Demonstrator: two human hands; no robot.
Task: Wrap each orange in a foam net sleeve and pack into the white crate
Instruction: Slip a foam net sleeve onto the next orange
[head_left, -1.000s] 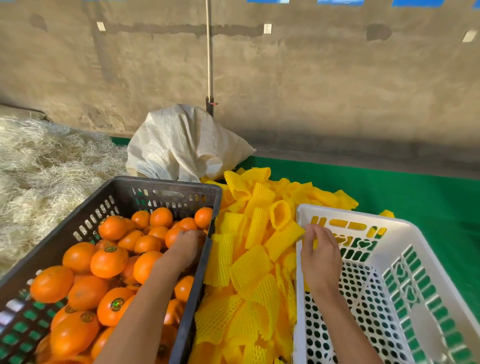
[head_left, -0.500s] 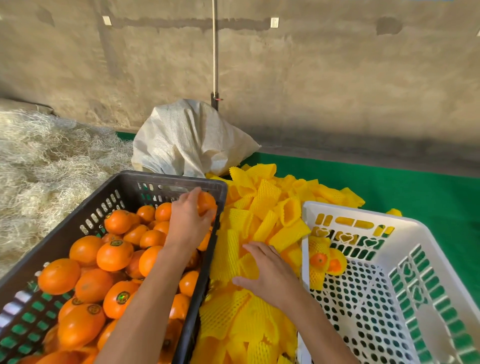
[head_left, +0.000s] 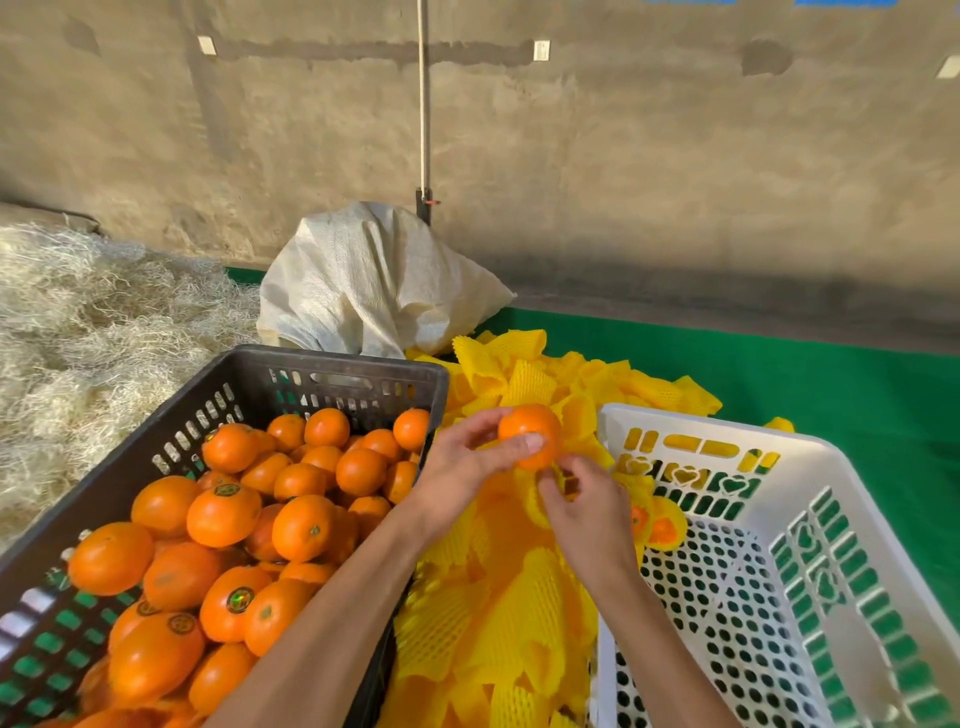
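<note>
Since half a second ago your left hand (head_left: 457, 467) has carried its pinched orange (head_left: 530, 436) out of the black crate (head_left: 332, 374), over the sleeve pile (head_left: 498, 613); your right hand (head_left: 587, 512) grips a foam sleeve (head_left: 537, 501) just beneath it, mouth seemingly upward, white crate (head_left: 701, 423) to the right

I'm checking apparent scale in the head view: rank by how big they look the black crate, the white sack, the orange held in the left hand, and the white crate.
1. black crate and white crate: alike, both cut off by the frame
2. white sack
3. orange held by the left hand
</note>
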